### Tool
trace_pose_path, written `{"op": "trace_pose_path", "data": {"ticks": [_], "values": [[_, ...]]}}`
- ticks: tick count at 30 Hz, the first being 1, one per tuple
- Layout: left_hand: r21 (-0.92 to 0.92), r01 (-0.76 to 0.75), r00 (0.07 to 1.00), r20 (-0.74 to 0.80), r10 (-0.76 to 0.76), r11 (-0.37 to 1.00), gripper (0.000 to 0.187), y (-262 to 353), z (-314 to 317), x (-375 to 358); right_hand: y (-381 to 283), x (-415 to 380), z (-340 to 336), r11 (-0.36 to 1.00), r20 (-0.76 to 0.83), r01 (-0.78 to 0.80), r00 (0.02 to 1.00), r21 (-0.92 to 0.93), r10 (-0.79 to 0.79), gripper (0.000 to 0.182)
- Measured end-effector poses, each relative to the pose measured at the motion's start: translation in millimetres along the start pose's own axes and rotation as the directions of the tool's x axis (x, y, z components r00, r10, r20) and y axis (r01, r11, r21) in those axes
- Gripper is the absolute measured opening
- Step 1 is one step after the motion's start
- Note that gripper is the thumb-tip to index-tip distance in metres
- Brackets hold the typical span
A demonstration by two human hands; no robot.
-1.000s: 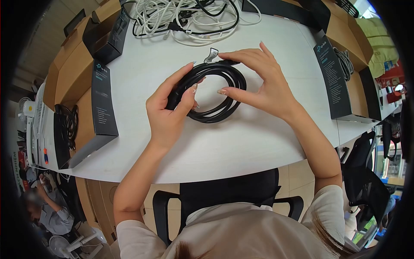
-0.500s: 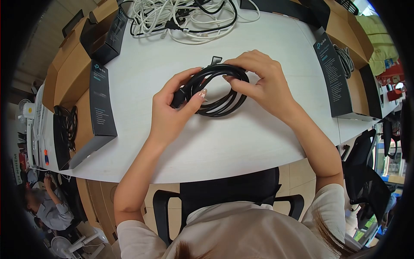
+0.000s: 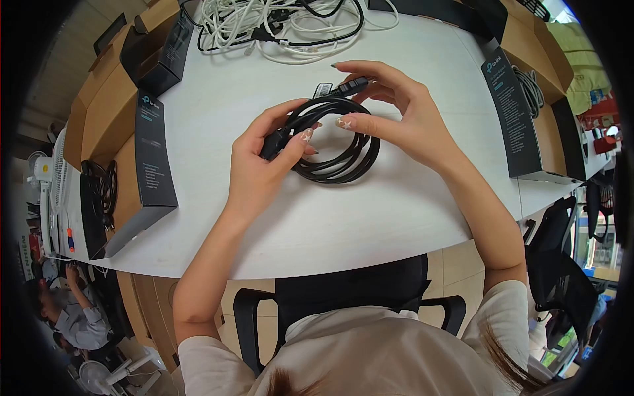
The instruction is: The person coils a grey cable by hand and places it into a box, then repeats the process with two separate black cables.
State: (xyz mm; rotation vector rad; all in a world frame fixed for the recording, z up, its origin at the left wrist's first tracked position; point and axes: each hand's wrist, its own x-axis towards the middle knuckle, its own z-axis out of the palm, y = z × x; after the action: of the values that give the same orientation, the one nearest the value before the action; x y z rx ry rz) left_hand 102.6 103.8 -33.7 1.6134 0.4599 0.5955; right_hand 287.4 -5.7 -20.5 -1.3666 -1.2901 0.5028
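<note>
A coiled black cable (image 3: 356, 162) is held above the white table (image 3: 317, 231). My left hand (image 3: 261, 155) grips the coil's left side, thumb in front, with a black connector (image 3: 273, 144) by the palm. At the upper right of the coil is my right hand (image 3: 409, 119), its thumb against the cable and its index finger raised, near a black plug end (image 3: 353, 86). Whether its other fingers press on the cable is hidden. A small white label (image 3: 323, 90) sticks up from the top of the coil.
White and black cables (image 3: 284, 33) lie heaped at the back. Open boxes (image 3: 155, 152) stand on the left, one with a black cable. Another open box (image 3: 522, 119) on the right holds a grey cable. A person (image 3: 79, 317) is at lower left; a black chair (image 3: 350, 284) is below.
My right hand has opened out, its index finger lifting off the coil. The black plug end now shows at the coil's top, and the label has shifted slightly left.
</note>
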Motion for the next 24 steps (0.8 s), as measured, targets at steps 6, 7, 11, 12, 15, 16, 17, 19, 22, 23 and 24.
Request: {"op": "trace_pose_path", "data": {"ticks": [6, 7, 11, 12, 15, 16, 17, 19, 22, 23, 24], "values": [[-0.034, 0.016, 1.0, -0.004, -0.016, 0.999, 0.038, 2.4, -0.1, 0.5, -1.4, 0.0, -3.8, 0.996, 0.049, 0.005, 0.999, -0.088, 0.0, 0.043], [-0.034, 0.025, 1.0, 0.005, -0.025, 0.999, 0.038, 2.8, -0.8, 0.4, -0.9, -0.2, -3.5, 0.998, 0.044, 0.011, 0.999, -0.062, -0.008, 0.041], [-0.038, 0.036, 0.999, 0.016, -0.036, 0.999, 0.039, 6.4, -0.7, -1.1, 1.0, 0.2, -1.0, 0.998, 0.02, 0.062, 0.998, -0.018, -0.061, 0.036], [-0.037, 0.031, 0.999, 0.017, -0.031, 0.999, 0.039, 5.7, -1.1, -0.8, 1.0, 0.2, -0.7, 0.996, 0.014, 0.08, 0.997, -0.024, -0.08, 0.035], [-0.026, 0.003, 1.0, 0.017, -0.003, 1.0, 0.038, 5.1, -1.4, -1.0, -0.3, 0.2, -0.8, 0.995, 0.021, 0.096, 0.995, -0.019, -0.096, 0.032], [-0.021, -0.008, 1.0, 0.017, 0.008, 1.0, 0.038, 5.0, -1.4, -1.2, 0.5, 0.5, -0.5, 0.995, 0.022, 0.097, 0.995, -0.008, -0.097, 0.032], [-0.007, -0.009, 1.0, 0.012, 0.009, 1.0, 0.038, 4.7, -1.3, -1.5, 1.9, 0.9, -0.4, 0.995, 0.022, 0.099, 0.995, 0.004, -0.099, 0.031], [0.022, -0.014, 1.0, 0.004, 0.014, 1.0, 0.037, 3.3, -0.5, -2.3, 2.1, 0.8, -0.7, 0.995, 0.039, 0.096, 0.995, 0.0, -0.096, 0.033], [0.018, 0.001, 1.0, 0.025, -0.002, 1.0, 0.036, 4.3, -1.1, -5.2, -1.4, -1.0, -0.1, 0.994, 0.078, 0.091, 0.993, -0.056, -0.086, 0.04], [0.017, -0.004, 1.0, 0.022, 0.003, 1.0, 0.036, 4.5, -1.5, -5.7, -2.9, -2.5, 1.0, 0.992, 0.079, 0.096, 0.993, -0.078, -0.09, 0.043], [0.022, -0.01, 1.0, 0.015, 0.01, 1.0, 0.036, 3.4, -0.3, -6.0, -4.9, -2.9, 2.6, 0.99, 0.082, 0.106, 0.992, -0.096, -0.098, 0.047]]}}
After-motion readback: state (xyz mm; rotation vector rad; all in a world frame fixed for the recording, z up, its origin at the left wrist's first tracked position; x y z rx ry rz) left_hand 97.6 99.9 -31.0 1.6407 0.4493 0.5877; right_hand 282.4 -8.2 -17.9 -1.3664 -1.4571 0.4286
